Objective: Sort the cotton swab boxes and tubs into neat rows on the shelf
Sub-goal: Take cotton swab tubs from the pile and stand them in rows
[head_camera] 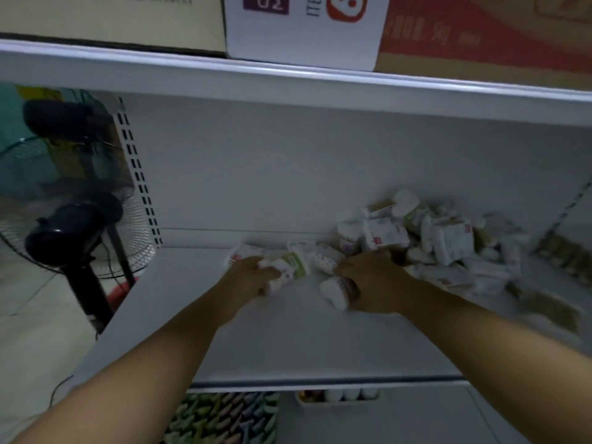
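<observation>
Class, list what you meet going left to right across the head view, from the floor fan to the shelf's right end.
Standing fan → left hand → green-labelled tub → white tub → right hand → heap of swab boxes.

White shelf (288, 341), boxes (451, 240); green-label tub (296, 262), seemingly; white tub (334, 293).

Setting: retail shop, shelving aisle. Evidence: white metal gondola shelf (288, 331) with a slotted upright (137, 174) at its left end. Printed cardboard cartons (480, 36) are stocked on the upper shelf (288, 81). Many small, alike cotton swab packs (448, 241) are heaped on the shelf. More packaged goods (224, 418) sit on the level below. A pedestal fan (64, 225) stands on the tiled floor (32, 331) alongside.
</observation>
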